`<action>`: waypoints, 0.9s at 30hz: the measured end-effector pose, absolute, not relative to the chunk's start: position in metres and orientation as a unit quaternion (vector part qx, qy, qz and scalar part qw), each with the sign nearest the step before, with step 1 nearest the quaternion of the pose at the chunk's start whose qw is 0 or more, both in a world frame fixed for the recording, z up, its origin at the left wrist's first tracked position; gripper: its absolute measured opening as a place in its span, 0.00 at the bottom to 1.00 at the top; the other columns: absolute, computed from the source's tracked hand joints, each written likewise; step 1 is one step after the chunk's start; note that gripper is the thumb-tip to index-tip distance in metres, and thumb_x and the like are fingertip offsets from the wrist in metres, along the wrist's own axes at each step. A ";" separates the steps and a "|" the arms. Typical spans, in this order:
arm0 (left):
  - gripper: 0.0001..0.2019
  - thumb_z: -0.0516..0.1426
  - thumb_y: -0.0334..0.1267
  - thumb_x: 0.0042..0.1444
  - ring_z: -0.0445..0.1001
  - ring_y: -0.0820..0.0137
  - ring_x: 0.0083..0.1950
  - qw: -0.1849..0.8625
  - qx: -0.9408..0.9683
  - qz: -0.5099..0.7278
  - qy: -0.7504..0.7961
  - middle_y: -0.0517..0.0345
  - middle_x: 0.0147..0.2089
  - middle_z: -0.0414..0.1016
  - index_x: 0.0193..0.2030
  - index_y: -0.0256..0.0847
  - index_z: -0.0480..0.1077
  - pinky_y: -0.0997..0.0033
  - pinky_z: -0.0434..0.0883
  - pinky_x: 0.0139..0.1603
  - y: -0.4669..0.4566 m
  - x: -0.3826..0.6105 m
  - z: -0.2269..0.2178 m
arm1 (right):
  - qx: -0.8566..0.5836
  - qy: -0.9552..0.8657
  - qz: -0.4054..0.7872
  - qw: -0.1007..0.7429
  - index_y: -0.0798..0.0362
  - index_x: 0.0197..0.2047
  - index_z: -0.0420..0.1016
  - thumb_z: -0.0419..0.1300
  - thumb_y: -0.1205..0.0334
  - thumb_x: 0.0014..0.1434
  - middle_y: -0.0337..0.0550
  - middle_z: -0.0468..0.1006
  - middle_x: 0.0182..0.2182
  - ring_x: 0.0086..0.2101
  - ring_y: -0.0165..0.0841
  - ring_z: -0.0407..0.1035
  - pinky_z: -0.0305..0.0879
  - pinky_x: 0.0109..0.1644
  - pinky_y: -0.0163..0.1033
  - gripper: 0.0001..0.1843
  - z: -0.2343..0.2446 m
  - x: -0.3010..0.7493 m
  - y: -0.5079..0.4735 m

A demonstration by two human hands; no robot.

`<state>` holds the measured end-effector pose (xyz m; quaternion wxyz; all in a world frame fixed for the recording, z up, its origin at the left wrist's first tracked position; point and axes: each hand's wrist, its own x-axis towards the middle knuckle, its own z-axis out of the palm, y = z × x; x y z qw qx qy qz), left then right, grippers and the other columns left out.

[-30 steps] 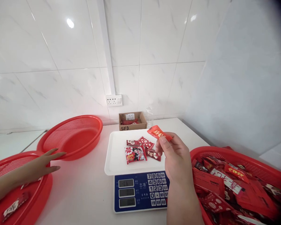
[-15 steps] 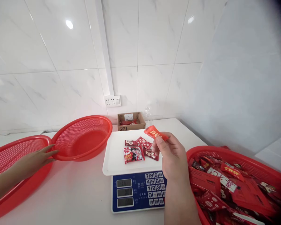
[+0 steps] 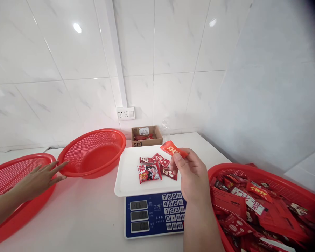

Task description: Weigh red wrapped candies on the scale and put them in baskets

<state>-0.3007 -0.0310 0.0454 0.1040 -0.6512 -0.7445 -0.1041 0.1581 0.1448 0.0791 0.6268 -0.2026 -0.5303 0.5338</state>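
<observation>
Between thumb and fingers, my right hand (image 3: 193, 171) pinches an orange-red candy packet (image 3: 173, 148) above the right side of the scale's white tray (image 3: 128, 183). On that tray lie several small red wrapped packets, with a larger picture-printed packet (image 3: 149, 174) in front. The blue scale panel (image 3: 139, 231) faces me, its right edge partly hidden by my wrist. My left hand (image 3: 40, 178) is spread over the near rim of the left red basket (image 3: 21, 213), its fingertips near the second red basket (image 3: 91, 173). Nothing is in it.
At the right stands a red basket (image 3: 232, 168) heaped with red packets. A small cardboard box (image 3: 146, 142) with red packets sits behind the scale, a clear plastic object (image 3: 166, 129) beside it. The tiled wall carries a power socket (image 3: 125, 113).
My left hand has shifted slightly and its fingers are spread wider. My right hand holds the same packet in nearly the same place.
</observation>
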 end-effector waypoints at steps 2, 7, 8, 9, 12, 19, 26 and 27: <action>0.33 0.29 0.56 0.67 0.55 0.49 0.71 0.113 -0.663 -0.097 -0.733 0.71 0.61 0.73 0.38 0.56 0.75 0.23 0.47 0.60 -0.028 -0.294 0.042 | -0.203 -0.530 0.533 0.628 0.50 0.33 0.77 0.66 0.51 0.58 0.33 0.72 0.21 0.22 0.24 0.65 0.63 0.25 0.27 0.11 0.079 0.158 0.145; 0.25 0.43 0.54 0.67 0.49 0.51 0.74 0.119 -0.639 -0.148 -0.745 0.52 0.75 0.51 0.69 0.55 0.53 0.36 0.54 0.66 0.003 -0.229 0.037 | -0.209 -0.532 0.526 0.630 0.49 0.33 0.77 0.66 0.51 0.58 0.33 0.72 0.21 0.22 0.24 0.65 0.63 0.25 0.26 0.11 0.078 0.156 0.145; 0.26 0.43 0.53 0.67 0.47 0.53 0.74 0.110 -0.649 -0.150 -0.738 0.53 0.75 0.49 0.70 0.55 0.51 0.39 0.55 0.67 0.012 -0.209 0.037 | -0.212 -0.532 0.525 0.630 0.49 0.34 0.77 0.66 0.50 0.58 0.33 0.72 0.21 0.22 0.24 0.65 0.63 0.25 0.26 0.11 0.078 0.155 0.144; 0.26 0.45 0.54 0.66 0.46 0.53 0.75 0.099 -0.663 -0.151 -0.727 0.55 0.75 0.50 0.70 0.56 0.52 0.41 0.55 0.68 0.021 -0.187 0.038 | -0.215 -0.532 0.523 0.630 0.49 0.34 0.77 0.66 0.50 0.58 0.33 0.72 0.21 0.23 0.24 0.65 0.63 0.24 0.26 0.11 0.077 0.154 0.144; 0.26 0.47 0.51 0.66 0.49 0.53 0.74 -0.023 -0.728 -0.150 -0.669 0.49 0.73 0.54 0.68 0.46 0.58 0.44 0.56 0.69 0.050 -0.120 0.040 | -0.220 -0.540 0.523 0.621 0.49 0.34 0.76 0.65 0.51 0.59 0.33 0.72 0.22 0.23 0.24 0.65 0.63 0.25 0.27 0.11 0.077 0.150 0.142; 0.16 0.53 0.41 0.64 0.71 0.57 0.60 -0.072 -0.753 -0.180 -0.629 0.46 0.56 0.75 0.56 0.42 0.70 0.52 0.67 0.62 0.107 -0.032 0.037 | -0.232 -0.540 0.517 0.623 0.50 0.33 0.76 0.65 0.51 0.59 0.33 0.71 0.22 0.23 0.25 0.64 0.63 0.26 0.28 0.12 0.079 0.150 0.136; 0.18 0.59 0.31 0.52 0.77 0.67 0.44 -0.112 -0.710 -0.237 -0.654 0.57 0.49 0.72 0.50 0.48 0.70 0.69 0.75 0.45 0.098 -0.026 0.040 | -0.223 -0.533 0.514 0.634 0.52 0.33 0.75 0.65 0.50 0.58 0.34 0.71 0.21 0.21 0.26 0.64 0.64 0.23 0.30 0.13 0.079 0.156 0.143; 0.17 0.59 0.31 0.52 0.77 0.69 0.43 -0.112 -0.699 -0.247 -0.662 0.58 0.48 0.72 0.49 0.48 0.70 0.71 0.75 0.44 0.095 -0.029 0.041 | -0.224 -0.531 0.514 0.635 0.52 0.33 0.75 0.65 0.50 0.58 0.34 0.71 0.21 0.21 0.27 0.64 0.63 0.23 0.30 0.14 0.079 0.157 0.144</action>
